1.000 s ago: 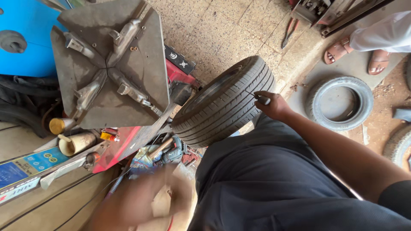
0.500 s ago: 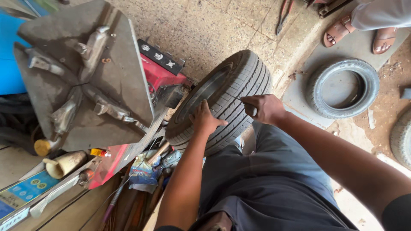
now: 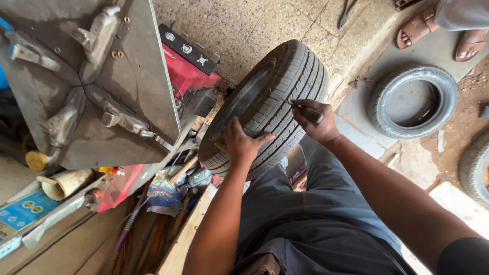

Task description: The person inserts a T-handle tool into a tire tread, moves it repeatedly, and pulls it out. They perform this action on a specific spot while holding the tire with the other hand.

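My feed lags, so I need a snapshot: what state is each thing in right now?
Black treaded tyre on its wheel: upright, leaning against the person's lap.
Left hand: palm flat on the tread, holding nothing.
Right hand: closed around a slim dark tool.
Slim dark tool: tip on the tread.
Bare black tyre: lying flat on the floor.
Grey metal turntable: nothing mounted on it.

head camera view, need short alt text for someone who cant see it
A person's left hand rests flat on the tread of an upright tyre, while the right hand grips a slim tool against it. A tyre-changing machine stands alongside; another tyre lies on the floor.
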